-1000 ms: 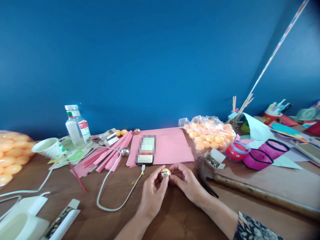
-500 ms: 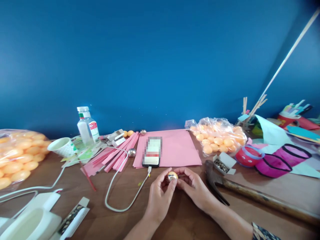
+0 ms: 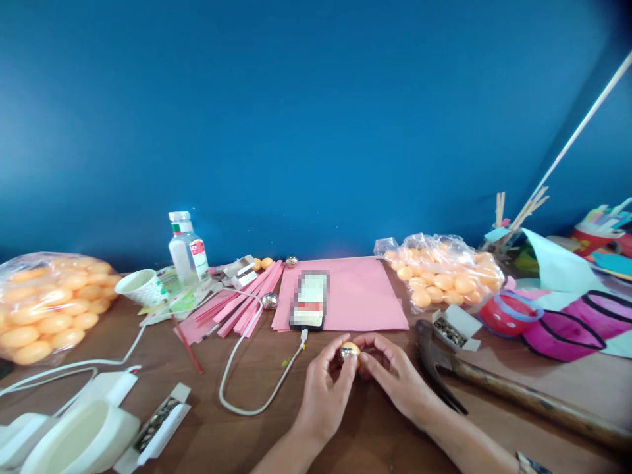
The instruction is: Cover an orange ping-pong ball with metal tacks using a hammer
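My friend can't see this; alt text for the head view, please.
Left hand holding a small orange-and-silver ball, right hand at its side. Beyond lie a plugged-in phone on pink paper and bagged orange balls; a hammer is at right.

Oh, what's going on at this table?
A person holds a small orange ball, partly covered in something shiny and silvery, in the left hand; the right hand has its fingertips close beside it. Beyond the hands, a phone lies on pink paper. A hammer and an opened box of small metallic pieces lie to the right.
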The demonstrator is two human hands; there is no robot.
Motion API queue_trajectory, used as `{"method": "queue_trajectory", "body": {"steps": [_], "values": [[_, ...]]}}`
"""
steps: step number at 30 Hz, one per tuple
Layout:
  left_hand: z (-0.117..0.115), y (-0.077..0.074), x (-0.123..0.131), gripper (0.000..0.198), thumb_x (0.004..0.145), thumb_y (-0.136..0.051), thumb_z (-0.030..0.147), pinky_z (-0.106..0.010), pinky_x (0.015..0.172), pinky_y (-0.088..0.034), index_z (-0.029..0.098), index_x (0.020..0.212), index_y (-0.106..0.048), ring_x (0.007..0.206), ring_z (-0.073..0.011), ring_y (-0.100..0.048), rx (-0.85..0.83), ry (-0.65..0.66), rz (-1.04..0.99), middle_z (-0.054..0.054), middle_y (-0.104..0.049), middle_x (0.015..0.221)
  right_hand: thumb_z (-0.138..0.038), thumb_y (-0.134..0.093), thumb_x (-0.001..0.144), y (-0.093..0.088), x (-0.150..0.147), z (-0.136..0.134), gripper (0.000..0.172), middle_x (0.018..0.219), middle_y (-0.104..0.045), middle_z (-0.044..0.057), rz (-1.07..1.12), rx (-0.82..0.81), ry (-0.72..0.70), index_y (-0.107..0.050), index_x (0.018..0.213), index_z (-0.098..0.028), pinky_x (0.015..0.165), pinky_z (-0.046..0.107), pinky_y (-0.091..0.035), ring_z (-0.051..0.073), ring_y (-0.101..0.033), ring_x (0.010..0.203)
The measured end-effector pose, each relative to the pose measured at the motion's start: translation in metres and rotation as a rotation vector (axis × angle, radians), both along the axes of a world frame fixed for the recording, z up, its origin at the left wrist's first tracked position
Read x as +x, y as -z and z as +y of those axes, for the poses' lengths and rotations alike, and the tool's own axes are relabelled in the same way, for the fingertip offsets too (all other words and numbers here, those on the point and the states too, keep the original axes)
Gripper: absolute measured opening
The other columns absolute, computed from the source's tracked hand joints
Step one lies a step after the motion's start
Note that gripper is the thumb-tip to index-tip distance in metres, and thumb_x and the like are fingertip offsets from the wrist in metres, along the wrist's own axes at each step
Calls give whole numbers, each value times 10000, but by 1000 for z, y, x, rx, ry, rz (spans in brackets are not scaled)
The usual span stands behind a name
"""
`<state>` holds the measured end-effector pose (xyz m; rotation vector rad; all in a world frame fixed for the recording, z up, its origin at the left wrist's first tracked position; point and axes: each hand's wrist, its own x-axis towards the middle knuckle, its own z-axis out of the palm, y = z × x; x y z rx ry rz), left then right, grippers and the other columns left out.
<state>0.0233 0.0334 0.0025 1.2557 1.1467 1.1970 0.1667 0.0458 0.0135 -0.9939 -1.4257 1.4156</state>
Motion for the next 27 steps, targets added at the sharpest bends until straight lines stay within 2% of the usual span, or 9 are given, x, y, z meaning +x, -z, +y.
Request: {"method": "queue_trajectory", "body": {"steps": [12, 27], "values": [[-1, -5, 1, 438, 791, -547, 317, -341, 885, -459, 155, 1197, -523, 1015, -219, -588, 31, 5, 37, -100, -635, 1122, -346, -513, 838, -2, -1, 0, 215, 882, -619, 47, -34, 2, 16, -556, 966, -179, 678, 259, -475, 145, -565, 719], [-1, -1, -1, 457, 799, -530, 314, -375, 921, -438, 174, 1233, -504, 1084, -248, -551, 13, 31, 7, -107, -593, 1199, -363, -514, 838, 0, -1, -1, 248, 912, -619, 43, -18, 26, 2, -552, 1005, -184, 681, 254, -482, 144, -580, 748]]}}
